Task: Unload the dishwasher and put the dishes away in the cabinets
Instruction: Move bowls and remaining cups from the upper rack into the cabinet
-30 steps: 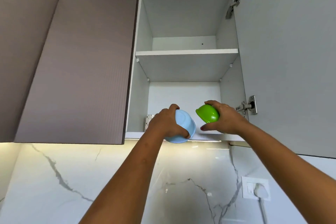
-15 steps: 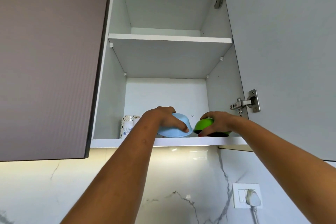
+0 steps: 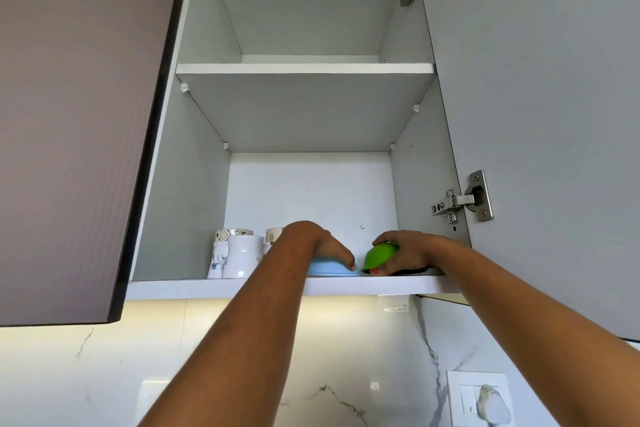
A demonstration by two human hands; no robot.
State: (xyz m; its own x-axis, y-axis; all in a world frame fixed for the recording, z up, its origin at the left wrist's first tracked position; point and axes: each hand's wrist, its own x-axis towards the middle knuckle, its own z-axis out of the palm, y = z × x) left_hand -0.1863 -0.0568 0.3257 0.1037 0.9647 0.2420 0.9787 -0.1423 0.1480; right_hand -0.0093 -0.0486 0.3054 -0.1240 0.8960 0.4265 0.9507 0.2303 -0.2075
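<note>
An open wall cabinet has a white bottom shelf (image 3: 194,288). A light blue bowl (image 3: 329,269) sits upside down on that shelf, and my left hand (image 3: 322,244) lies over its top with fingers curled down its side. To its right a small green bowl (image 3: 379,255) is tilted, rim toward the shelf, over something dark that is mostly hidden. My right hand (image 3: 405,253) grips the green bowl from the right.
Several white mugs (image 3: 239,255) stand at the shelf's left back. The upper shelf (image 3: 304,68) shows nothing on it from below. The open grey door (image 3: 536,114) hangs at right, a closed brown door (image 3: 76,114) at left. A wall socket (image 3: 479,399) is below right.
Both hands have pushed the bowls further onto the bottom shelf; the blue bowl now rests flat. My view has moved closer and the mugs have come into sight.
</note>
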